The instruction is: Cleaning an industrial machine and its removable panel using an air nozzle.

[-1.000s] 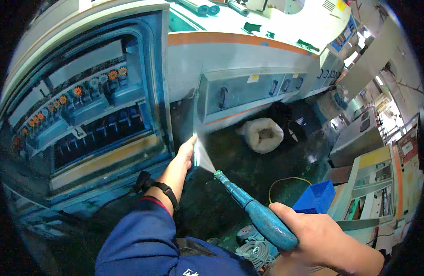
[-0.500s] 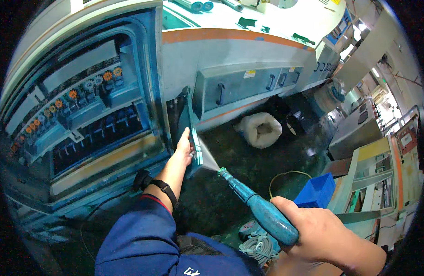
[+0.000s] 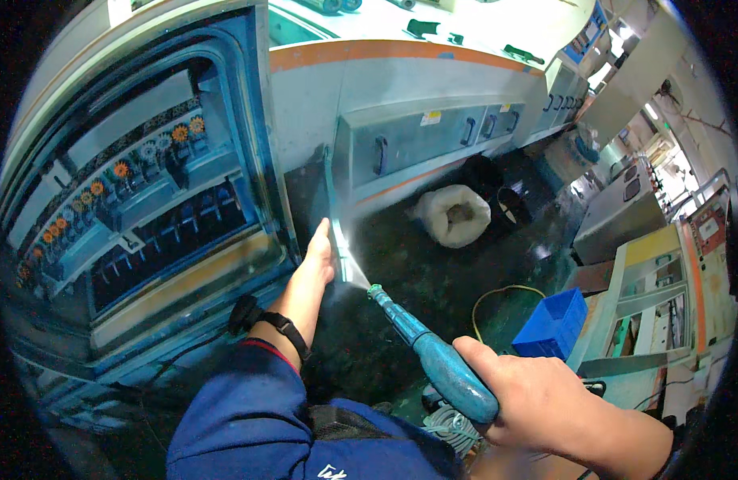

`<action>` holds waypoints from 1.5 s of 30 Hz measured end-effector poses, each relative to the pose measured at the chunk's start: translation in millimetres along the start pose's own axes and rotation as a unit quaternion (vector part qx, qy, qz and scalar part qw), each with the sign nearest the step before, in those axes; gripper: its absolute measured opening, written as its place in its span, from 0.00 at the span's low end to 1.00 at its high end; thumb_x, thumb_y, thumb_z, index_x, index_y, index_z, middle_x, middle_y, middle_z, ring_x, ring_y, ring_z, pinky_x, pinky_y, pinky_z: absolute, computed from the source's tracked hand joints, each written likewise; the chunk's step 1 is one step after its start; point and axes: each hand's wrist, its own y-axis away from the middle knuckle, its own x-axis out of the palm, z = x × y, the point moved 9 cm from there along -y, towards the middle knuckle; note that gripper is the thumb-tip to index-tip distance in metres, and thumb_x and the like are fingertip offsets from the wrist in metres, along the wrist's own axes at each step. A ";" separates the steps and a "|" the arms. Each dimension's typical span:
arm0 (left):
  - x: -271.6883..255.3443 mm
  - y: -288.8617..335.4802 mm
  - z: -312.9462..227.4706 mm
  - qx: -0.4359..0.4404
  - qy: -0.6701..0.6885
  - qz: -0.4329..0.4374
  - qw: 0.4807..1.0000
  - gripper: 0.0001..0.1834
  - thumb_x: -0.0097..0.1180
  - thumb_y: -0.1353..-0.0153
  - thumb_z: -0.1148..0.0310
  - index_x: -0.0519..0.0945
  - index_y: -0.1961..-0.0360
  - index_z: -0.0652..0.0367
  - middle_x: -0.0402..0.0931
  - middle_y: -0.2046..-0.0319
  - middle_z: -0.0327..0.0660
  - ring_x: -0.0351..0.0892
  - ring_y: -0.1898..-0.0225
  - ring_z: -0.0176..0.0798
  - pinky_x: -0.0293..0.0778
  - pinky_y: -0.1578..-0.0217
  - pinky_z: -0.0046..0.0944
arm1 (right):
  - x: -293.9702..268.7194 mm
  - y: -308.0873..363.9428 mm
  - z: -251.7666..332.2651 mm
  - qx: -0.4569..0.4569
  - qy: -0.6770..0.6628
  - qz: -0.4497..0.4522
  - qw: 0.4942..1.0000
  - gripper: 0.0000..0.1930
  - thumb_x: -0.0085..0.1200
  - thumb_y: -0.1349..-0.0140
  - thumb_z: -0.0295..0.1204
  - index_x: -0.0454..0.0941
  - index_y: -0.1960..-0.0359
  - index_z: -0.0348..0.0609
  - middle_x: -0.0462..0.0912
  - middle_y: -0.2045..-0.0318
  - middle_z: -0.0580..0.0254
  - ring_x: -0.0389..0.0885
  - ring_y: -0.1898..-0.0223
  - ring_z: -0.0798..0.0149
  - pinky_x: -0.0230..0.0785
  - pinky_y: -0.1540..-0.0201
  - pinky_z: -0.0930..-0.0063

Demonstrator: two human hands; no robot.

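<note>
Two hands, one strip, one spray gun. Left hand [image 3: 321, 252]: holding a long narrow strip [image 3: 333, 200] upright, edge-on, in front of the body; one finger is nearly straight along it, the other fingertips hidden. Right hand [image 3: 545, 392]: closed round the rear of the blue spray gun [image 3: 445, 364], thumb along the top, fingers mostly out of sight. Pale spray [image 3: 355, 274] runs from its tip onto the strip's lower part. Right: blue crate [image 3: 555, 324]. Beyond: white sack [image 3: 441, 230] on dark floor.
</note>
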 end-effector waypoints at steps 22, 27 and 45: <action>-0.2 0.4 7.7 0.001 -0.036 -0.054 0.998 0.31 0.38 0.29 0.34 0.82 0.60 0.47 0.81 0.66 0.38 0.77 0.65 0.39 0.73 0.61 0.43 | -6.2 -6.6 -8.5 0.007 -0.032 -0.062 0.998 0.38 0.63 0.50 0.27 0.59 0.35 0.48 0.84 0.64 0.45 0.84 0.62 0.40 0.75 0.63 0.49; 10.7 13.5 11.7 0.004 -0.044 -0.106 0.993 0.29 0.41 0.30 0.33 0.80 0.65 0.46 0.75 0.76 0.31 0.70 0.77 0.31 0.68 0.74 0.35 | -15.2 -7.7 -13.3 0.003 -0.031 -0.100 0.994 0.39 0.64 0.50 0.28 0.59 0.35 0.47 0.84 0.63 0.45 0.84 0.61 0.40 0.75 0.63 0.49; 13.8 20.3 3.9 0.044 0.005 -0.035 0.998 0.29 0.44 0.29 0.36 0.80 0.54 0.50 0.82 0.67 0.35 0.78 0.71 0.35 0.76 0.69 0.38 | 25.7 2.9 -25.7 0.019 -0.045 -0.007 0.999 0.38 0.60 0.48 0.29 0.58 0.34 0.49 0.84 0.61 0.44 0.84 0.60 0.40 0.76 0.62 0.49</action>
